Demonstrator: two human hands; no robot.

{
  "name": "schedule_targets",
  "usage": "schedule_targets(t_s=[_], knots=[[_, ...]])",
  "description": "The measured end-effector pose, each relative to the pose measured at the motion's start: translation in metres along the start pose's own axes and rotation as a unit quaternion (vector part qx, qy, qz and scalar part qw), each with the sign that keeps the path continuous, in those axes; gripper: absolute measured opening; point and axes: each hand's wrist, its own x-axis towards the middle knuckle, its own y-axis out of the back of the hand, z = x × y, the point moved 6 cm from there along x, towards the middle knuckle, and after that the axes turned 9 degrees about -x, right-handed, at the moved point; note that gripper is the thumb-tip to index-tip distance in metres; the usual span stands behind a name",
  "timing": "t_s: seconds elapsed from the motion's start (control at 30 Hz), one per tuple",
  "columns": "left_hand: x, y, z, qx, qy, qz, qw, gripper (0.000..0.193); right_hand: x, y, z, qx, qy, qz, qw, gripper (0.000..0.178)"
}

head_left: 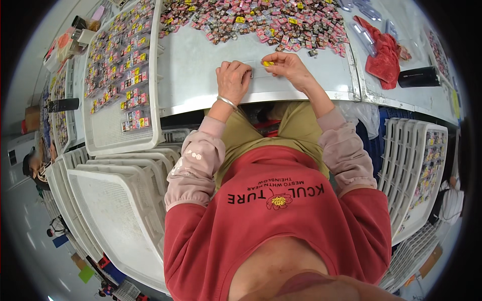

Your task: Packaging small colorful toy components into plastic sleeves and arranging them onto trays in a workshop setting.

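My right hand (292, 71) pinches a small yellow block (268, 63) between thumb and fingertips. It is held over a thin, clear plastic case (259, 71) at the front part of the metal table (196, 75). My left hand (233, 82), with a bangle at the wrist, is curled closed at the case's left end. Its fingers hide that end and anything else they hold. Beyond both hands spreads a loose heap of small pink, black, brown and yellow blocks (286, 34).
A white perforated tray (113, 135) at left carries rows of filled clear packs (134, 98). Empty trays (108, 210) lean below it. At right are a red cloth (384, 62), clear plastic cases (365, 39), a black cylinder (419, 77) and a rack of stacked trays (396, 170).
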Motion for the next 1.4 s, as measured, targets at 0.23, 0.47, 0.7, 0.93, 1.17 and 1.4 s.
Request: schedule_targets(t_s=[0.23,0.47,0.7,0.93,1.17,1.4], knots=[[0.000,0.012,0.004,-0.061,-0.048,-0.035,0.996,0.021,0.008,0.001,0.001,-0.061,0.091,0.018,0.994,0.018],[-0.004,0.007,0.002,-0.064,-0.076,-0.067,0.993,0.031,0.029,-0.011,-0.027,-0.261,0.130,0.008,0.957,0.017],[-0.021,0.006,0.007,-0.076,-0.065,0.009,0.995,0.031,0.024,-0.031,-0.018,-0.386,0.210,0.101,0.893,0.009],[-0.028,0.012,0.005,-0.121,-0.019,0.023,0.992,0.048,0.027,0.001,-0.043,-0.338,0.248,0.211,0.883,0.009],[-0.031,0.043,-0.005,-0.097,0.020,0.090,0.991,0.053,0.082,0.018,-0.036,-0.653,0.172,0.172,0.717,0.026],[-0.011,0.024,0.016,-0.075,-0.074,0.001,0.994,0.039,0.059,0.039,-0.051,-0.395,0.157,0.130,0.896,0.025]])
